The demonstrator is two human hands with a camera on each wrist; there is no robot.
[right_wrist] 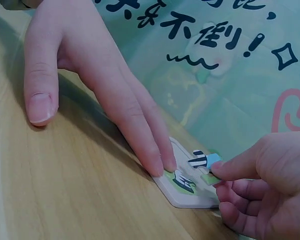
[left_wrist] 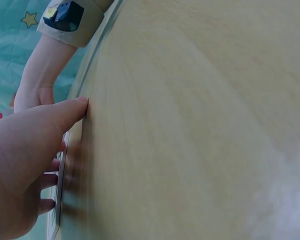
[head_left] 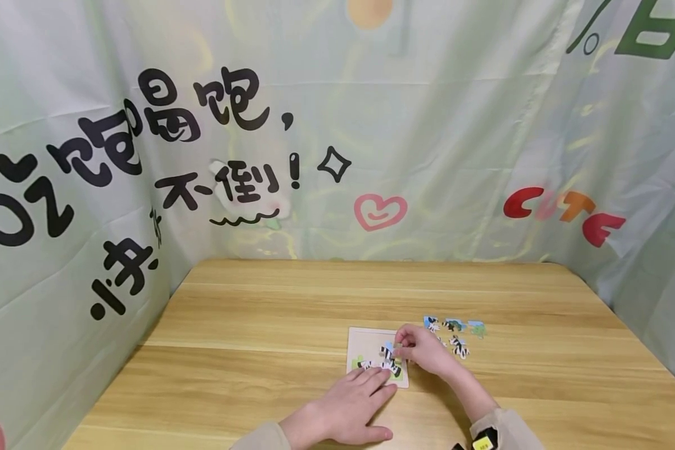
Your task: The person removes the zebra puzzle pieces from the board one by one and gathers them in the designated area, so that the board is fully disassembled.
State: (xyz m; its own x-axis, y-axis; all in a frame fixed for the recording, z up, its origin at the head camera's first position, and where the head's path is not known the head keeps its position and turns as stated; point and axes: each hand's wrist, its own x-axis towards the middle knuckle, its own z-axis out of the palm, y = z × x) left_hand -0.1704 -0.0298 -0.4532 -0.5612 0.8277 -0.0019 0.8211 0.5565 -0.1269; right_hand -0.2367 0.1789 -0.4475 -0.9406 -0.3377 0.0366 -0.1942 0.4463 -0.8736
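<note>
A shallow puzzle tray (head_left: 362,340) with a pale base lies on the wooden table. My left hand (head_left: 351,403) rests flat with its fingertips on the tray's near edge, beside green and zebra-striped pieces (right_wrist: 184,183) lying in it. In the left wrist view the thumb (left_wrist: 72,112) stretches over the tabletop. At the tray's right side, my right hand (head_left: 427,353) pinches a puzzle piece (right_wrist: 206,160) between thumb and finger. Blue, green and black-and-white stripes show on that piece, which is tilted over the tray. Its right end is hidden by the fingertips.
Several loose puzzle pieces (head_left: 454,325) lie right of the tray, past my right hand; a striped one (head_left: 459,347) is nearest. A printed curtain (head_left: 455,156) hangs behind the wooden table (head_left: 230,350) and along its sides.
</note>
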